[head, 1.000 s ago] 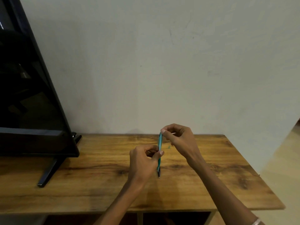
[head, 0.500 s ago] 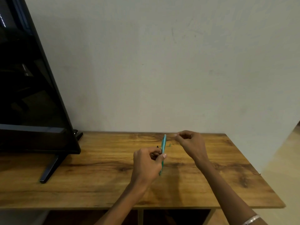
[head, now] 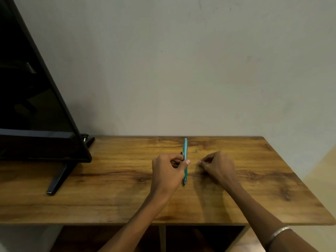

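Note:
My left hand (head: pixel 168 171) grips a teal pen (head: pixel 185 151) near its middle and holds it almost upright, tip down, just above the wooden table (head: pixel 112 195). A small dark piece (head: pixel 181 153) shows beside the pen at my left fingers. My right hand (head: pixel 217 166) rests low on the table to the right of the pen, apart from it. Its fingers are curled with the tips pressed together, and nothing shows between them. A tiny green bit (head: pixel 195 151) lies on the table behind my hands.
A black television (head: pixel 36 106) on a black stand foot (head: pixel 58 179) fills the left side. A plain wall rises right behind the table. The table's right edge (head: pixel 300 179) drops to a light floor. Dark open shelves sit under the tabletop.
My right hand has let go of the pen's top, moved right and dropped down to the tabletop. My left hand has kept the pen, held a little lower.

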